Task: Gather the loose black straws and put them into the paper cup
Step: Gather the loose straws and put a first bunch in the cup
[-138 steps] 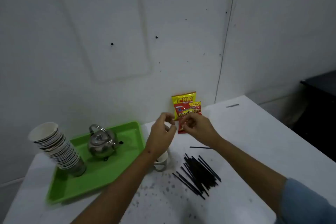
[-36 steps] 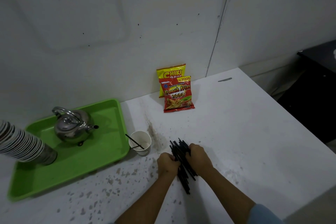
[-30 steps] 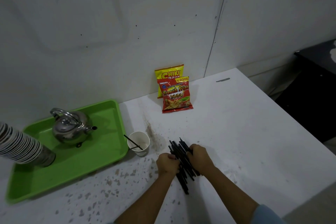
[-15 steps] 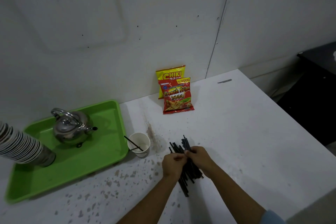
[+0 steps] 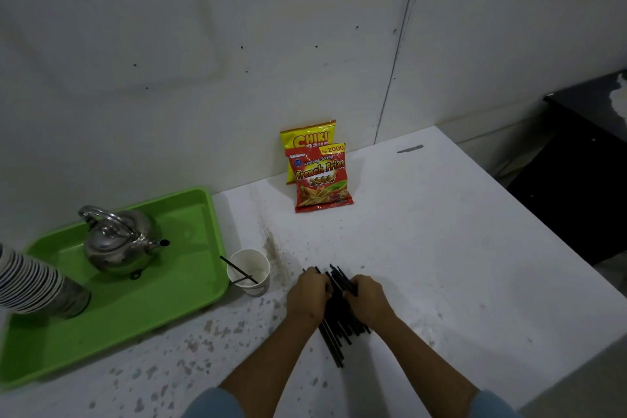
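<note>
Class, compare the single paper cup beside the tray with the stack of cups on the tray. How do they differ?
The single paper cup stands upright on the white table; the stack of cups lies tilted on the green tray. The single cup holds one black straw; the stack shows none. The single cup is alone; the stack nests many. Both look like whitish paper cups.

White surface (image 5: 441, 231), speckled with brownish stains toward its near-left part, butts against a white panelled wall (image 5: 237, 61) behind it. Wall shows small dark holes and a vertical seam (image 5: 397, 54) above the surface's far edge. Right of the surface: dark furniture (image 5: 587, 159); lighting dim.
</note>
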